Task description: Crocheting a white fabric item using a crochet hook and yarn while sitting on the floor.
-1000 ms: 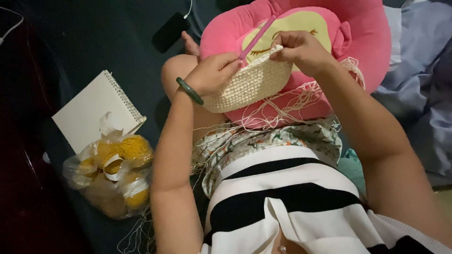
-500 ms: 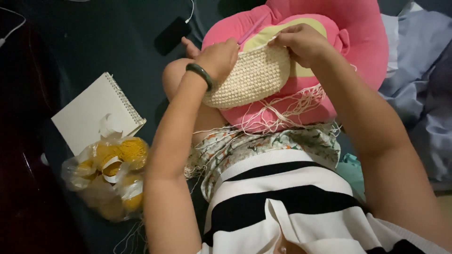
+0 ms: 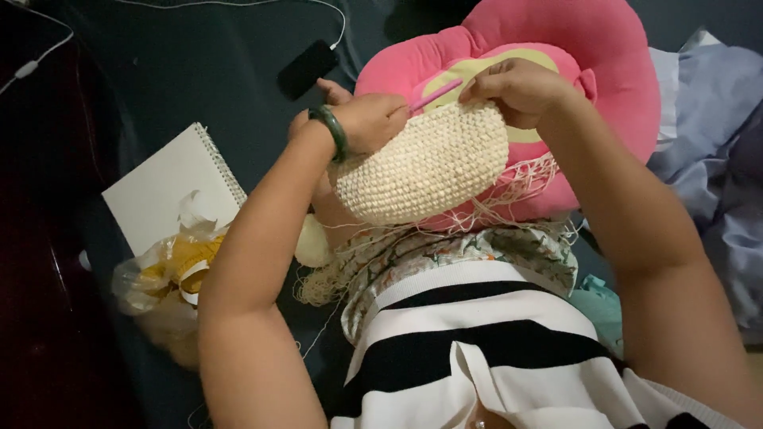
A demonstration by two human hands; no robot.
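Observation:
A cream crocheted piece (image 3: 421,163), rounded like a shallow bowl, is held up over my lap. My left hand (image 3: 367,119), with a green bangle (image 3: 334,131) on the wrist, grips its upper left edge. My right hand (image 3: 517,83) pinches the top right edge and holds a pink crochet hook (image 3: 435,93) that points left toward the left hand. Loose cream yarn (image 3: 509,199) hangs tangled under the piece.
A pink cushion with a yellow centre (image 3: 580,71) lies behind the work. A white spiral notebook (image 3: 171,187) and a clear bag of yellow yarn balls (image 3: 171,274) sit at the left. A black phone (image 3: 308,69) with a white cable lies above. Blue fabric (image 3: 711,127) is bunched at the right.
Both hands have lifted the crocheted piece higher and turned it. The left hand moved from the piece's left side up to its top edge, close to the hook.

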